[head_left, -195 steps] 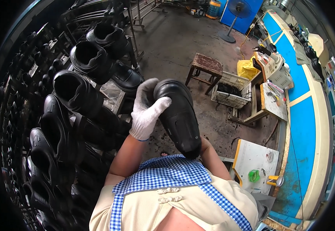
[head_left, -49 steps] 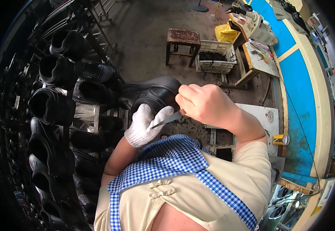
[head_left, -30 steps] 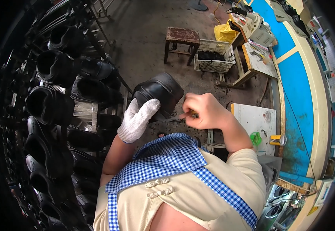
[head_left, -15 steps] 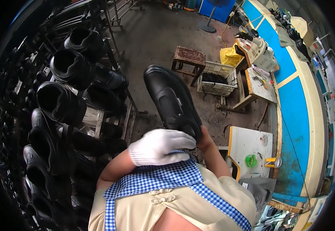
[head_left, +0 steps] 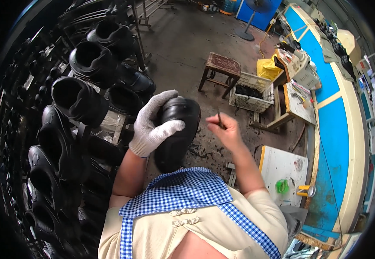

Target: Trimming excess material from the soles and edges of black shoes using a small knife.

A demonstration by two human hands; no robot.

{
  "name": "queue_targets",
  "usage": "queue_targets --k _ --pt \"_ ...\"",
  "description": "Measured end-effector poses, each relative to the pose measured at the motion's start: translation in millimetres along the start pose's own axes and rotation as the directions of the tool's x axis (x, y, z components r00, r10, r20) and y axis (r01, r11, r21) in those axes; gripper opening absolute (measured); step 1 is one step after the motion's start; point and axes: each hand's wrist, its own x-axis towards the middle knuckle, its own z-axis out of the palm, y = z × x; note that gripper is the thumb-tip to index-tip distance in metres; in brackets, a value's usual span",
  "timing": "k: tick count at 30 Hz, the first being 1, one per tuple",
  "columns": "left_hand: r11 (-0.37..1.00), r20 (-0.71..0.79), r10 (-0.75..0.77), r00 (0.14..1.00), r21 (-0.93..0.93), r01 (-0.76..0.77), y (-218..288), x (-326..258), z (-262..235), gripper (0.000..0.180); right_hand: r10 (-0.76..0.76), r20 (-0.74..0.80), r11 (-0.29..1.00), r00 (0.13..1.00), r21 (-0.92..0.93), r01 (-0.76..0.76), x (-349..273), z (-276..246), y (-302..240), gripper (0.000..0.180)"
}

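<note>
My left hand [head_left: 153,125], in a white knit glove, grips a black shoe [head_left: 176,131] held upright in front of my chest, toe end up. My bare right hand [head_left: 226,129] is just right of the shoe and apart from it. Its fingers pinch a thin dark pointed tool [head_left: 219,118] that sticks upward. A blue-and-white checked collar and beige top fill the lower middle of the view.
A rack of black boots and shoes [head_left: 71,103] stands along my left. On the concrete floor ahead are a small wooden stool [head_left: 219,71], a white plastic basket [head_left: 250,93], a yellow bag [head_left: 268,69], a white board with a green cup [head_left: 282,172], a blue workbench [head_left: 338,108] and a fan [head_left: 250,17].
The shoe has been turned from sole-forward and stretched out to toe-up and closer to me. My right hand came off the shoe and now holds the thin tool beside it.
</note>
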Motion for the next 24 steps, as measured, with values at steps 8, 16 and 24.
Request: queue_targets --k 8,16,24 --pt "0.970 0.292 -0.161 0.943 0.223 0.097 4 -10 4 0.070 -0.553 0.499 0.548 0.667 -0.385 0.743 45 -12 -134 0.037" --pt "0.887 0.430 -0.198 0.881 0.462 -0.026 -4 -14 11 0.074 -0.197 0.814 0.174 0.546 -0.520 0.837 33 -2 -160 0.014" --pt "0.959 0.424 -0.280 0.861 0.156 0.236 -12 -18 11 0.074 -0.283 0.653 0.746 0.703 -0.310 0.589 45 -13 -126 0.014"
